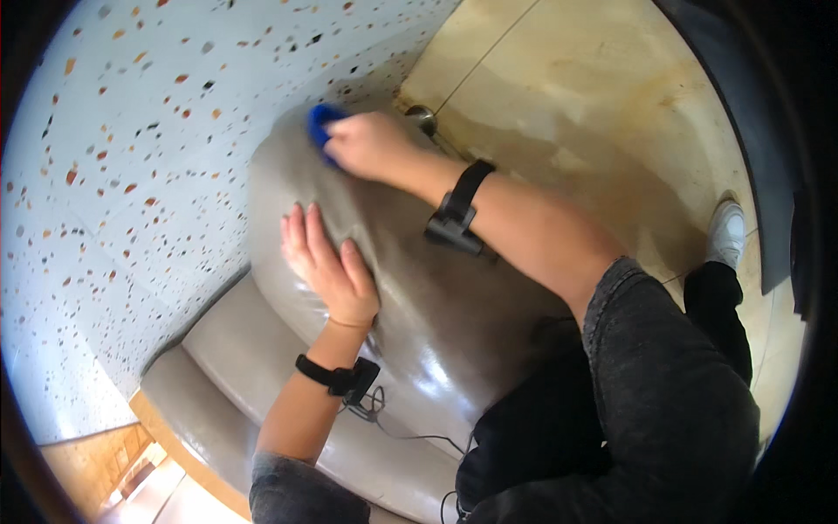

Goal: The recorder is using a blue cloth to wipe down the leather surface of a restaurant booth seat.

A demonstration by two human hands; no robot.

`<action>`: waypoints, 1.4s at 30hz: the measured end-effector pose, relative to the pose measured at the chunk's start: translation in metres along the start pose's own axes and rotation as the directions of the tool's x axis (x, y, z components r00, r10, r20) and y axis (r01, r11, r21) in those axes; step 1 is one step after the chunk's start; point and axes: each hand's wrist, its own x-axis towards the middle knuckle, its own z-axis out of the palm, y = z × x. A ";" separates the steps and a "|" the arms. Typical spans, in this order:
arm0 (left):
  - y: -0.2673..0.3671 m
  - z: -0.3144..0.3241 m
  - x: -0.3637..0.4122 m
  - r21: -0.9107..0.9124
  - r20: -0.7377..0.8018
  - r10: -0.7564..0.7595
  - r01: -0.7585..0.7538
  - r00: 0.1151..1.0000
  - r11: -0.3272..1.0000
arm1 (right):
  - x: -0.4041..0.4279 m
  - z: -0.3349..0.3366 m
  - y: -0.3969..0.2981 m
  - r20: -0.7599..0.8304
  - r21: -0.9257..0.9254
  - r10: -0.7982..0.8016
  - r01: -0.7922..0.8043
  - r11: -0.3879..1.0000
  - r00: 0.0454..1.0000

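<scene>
A padded armrest of a taupe sofa, in shiny leather or leather-like covering, fills the middle of the view. On its upper surface my left hand lies flat, fingers spread and holding nothing. My right hand is closed on a blue cloth or pad, pressed against the armrest's far end near the wall. Motion blur and my fingers hide part of the blue thing, so its exact kind is unclear. Creases run along the covering beside my left hand.
A speckled terrazzo wall borders the armrest. The sofa's seat and back cushions extend lower left, beside a wooden edge. A round metal object is on the tiled floor. Thin cables trail from my left wrist band.
</scene>
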 end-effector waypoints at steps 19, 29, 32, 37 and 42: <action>0.003 -0.002 0.004 -0.049 0.003 -0.001 0.001 1.000 0.999 | -0.012 -0.014 0.020 0.168 0.035 0.050 -0.056 0.998 0.984; 0.010 0.001 0.006 -0.074 0.011 0.019 -0.018 1.000 0.997 | 0.027 -0.020 0.096 0.011 -0.298 0.445 -0.422 0.856 0.895; 0.005 0.002 0.002 -0.068 0.006 0.009 -0.008 1.000 0.998 | 0.022 -0.011 0.075 0.162 -0.385 0.193 -0.119 0.915 0.968; 0.000 -0.005 0.002 -0.024 0.027 0.018 -0.017 0.999 1.000 | -0.040 -0.013 -0.024 0.136 0.156 -0.062 0.040 0.987 0.989; 0.003 -0.004 0.005 -0.045 0.022 0.013 -0.012 1.000 0.999 | -0.014 -0.026 0.032 0.194 -0.328 0.129 -0.060 0.943 0.973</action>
